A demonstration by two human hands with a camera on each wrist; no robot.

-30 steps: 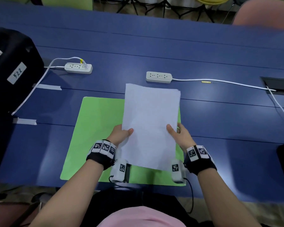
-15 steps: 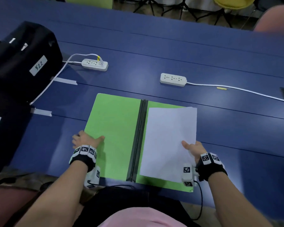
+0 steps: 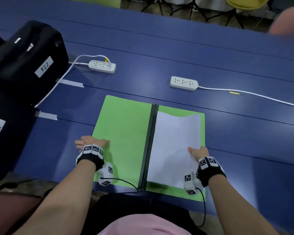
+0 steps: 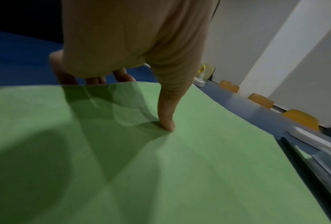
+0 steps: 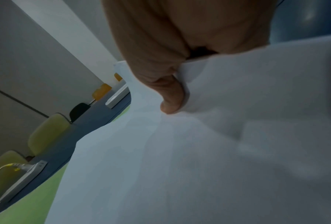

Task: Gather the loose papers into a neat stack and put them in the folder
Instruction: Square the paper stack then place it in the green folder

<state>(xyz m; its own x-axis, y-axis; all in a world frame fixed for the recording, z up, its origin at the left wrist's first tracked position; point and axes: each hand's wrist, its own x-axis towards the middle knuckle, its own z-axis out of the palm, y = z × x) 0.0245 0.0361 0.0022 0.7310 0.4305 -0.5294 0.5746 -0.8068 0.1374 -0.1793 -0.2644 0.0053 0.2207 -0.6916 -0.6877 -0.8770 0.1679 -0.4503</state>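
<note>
Change: paper stack point(image 3: 175, 146) now lies square on the folder's right leaf point(image 3: 180, 110), no longer askew.
Right hand point(image 3: 198, 152): pinches stack's edge.
Left hand point(image 3: 90, 141): pinches the left cover point(image 3: 126, 133).
Meaning: closing remains.

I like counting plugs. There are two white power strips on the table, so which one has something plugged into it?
The left power strip, nearest the black bag. A plug with a yellow tag sits in its right end. The other power strip has only empty sockets.

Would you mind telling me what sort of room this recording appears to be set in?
Probably a meeting room or classroom: a long blue table carrying power strips, with coloured chairs along its far side.
</note>
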